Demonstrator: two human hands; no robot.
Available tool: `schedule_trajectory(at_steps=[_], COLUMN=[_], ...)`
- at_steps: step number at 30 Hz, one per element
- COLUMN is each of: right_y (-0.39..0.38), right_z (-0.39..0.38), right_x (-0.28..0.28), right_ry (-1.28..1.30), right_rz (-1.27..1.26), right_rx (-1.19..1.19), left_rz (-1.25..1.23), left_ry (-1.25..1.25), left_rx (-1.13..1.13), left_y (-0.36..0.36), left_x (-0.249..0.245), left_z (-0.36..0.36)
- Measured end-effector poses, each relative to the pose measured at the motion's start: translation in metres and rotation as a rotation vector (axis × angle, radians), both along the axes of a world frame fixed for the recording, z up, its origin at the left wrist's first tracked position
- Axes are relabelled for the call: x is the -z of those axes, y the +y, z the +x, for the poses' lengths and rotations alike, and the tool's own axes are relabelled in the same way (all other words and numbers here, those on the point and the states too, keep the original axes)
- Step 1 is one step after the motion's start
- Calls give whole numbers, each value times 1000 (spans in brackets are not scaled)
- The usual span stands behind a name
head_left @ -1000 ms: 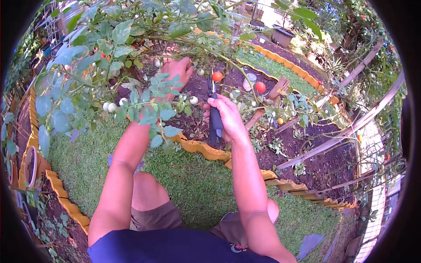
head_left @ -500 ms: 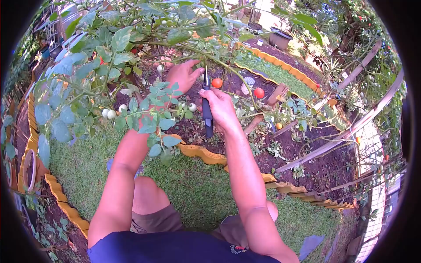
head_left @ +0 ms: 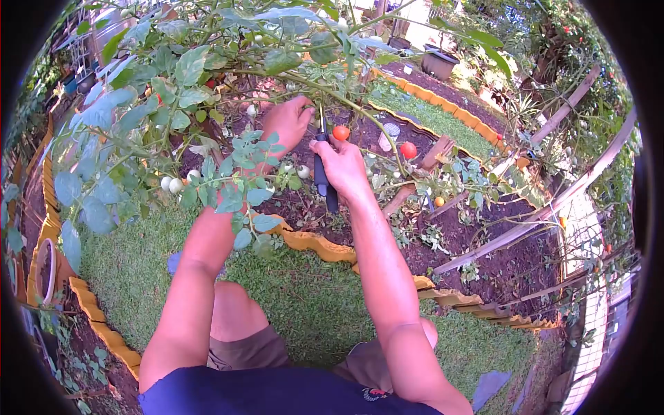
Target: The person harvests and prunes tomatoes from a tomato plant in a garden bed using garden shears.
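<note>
My right hand (head_left: 342, 168) grips the dark handles of a pair of pruning shears (head_left: 321, 176), blades pointing up into the tomato plant (head_left: 191, 66). Just left of the blades, my left hand (head_left: 286, 126) has its thumb and fingers pinched together on a thin green stem, partly hidden by the fingers. A red tomato (head_left: 340, 133) hangs right beside the shears, above my right hand. Farther right is a second red tomato (head_left: 408, 150). Pale unripe tomatoes (head_left: 176, 186) hang at the left, and leaves cover part of my left forearm.
A scalloped yellow border (head_left: 315, 243) edges the soil bed in front of my knees, with grass on the near side. Wooden poles (head_left: 512, 237) slant across the bed at the right. A dark plant pot (head_left: 439, 63) stands at the back.
My left fingers have drawn together into a pinch. My right hand has shifted slightly left with the shears, whose handles now look a little farther apart.
</note>
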State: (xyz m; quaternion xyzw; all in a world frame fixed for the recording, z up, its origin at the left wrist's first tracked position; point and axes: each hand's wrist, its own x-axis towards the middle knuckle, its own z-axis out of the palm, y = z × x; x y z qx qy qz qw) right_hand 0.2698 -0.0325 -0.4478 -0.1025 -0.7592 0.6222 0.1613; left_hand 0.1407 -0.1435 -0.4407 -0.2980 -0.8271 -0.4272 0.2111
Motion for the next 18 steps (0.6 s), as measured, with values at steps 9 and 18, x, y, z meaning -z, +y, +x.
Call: schedule_trajectory(at_steps=[9, 18], right_y=[-4, -2], right_z=[1, 29], right_x=[2, 21], right_ry=[62, -16], right_rz=[160, -343], right_rx=[89, -66], left_rz=[71, 345], left_ry=[14, -165], left_rx=[32, 271], left_y=[-1, -21], left_x=[0, 20], left_z=[0, 14])
